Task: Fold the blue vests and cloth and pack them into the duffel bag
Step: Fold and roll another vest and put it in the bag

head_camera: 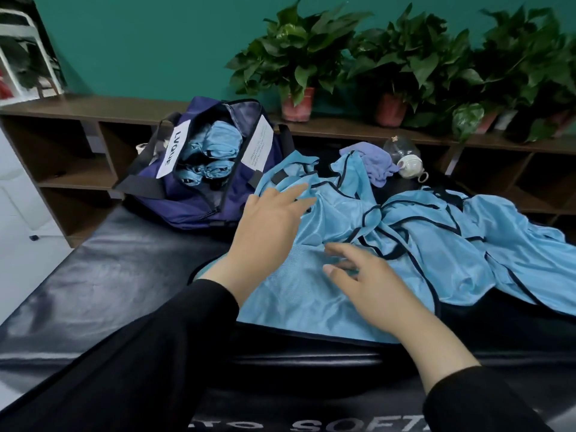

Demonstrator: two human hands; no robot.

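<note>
A light blue vest with black trim (305, 294) lies spread on the black padded table in front of me. My left hand (268, 226) is open, fingers stretched over the vest's upper left part near a shoulder strap. My right hand (371, 285) hovers open over the middle of the vest, fingers relaxed. More blue vests (467, 241) lie crumpled in a heap to the right. A purple cloth (374, 163) sits bunched behind them. The navy duffel bag (193, 198) stands unzipped at the left rear with several rolled blue vests (212, 154) inside.
A white teapot (410, 165) and a clear glass vessel (400, 148) stand behind the purple cloth. A brown shelf (93, 110) runs along the green wall, carrying potted plants (299, 67). The black table (109, 291) drops off at its left edge to a pale floor.
</note>
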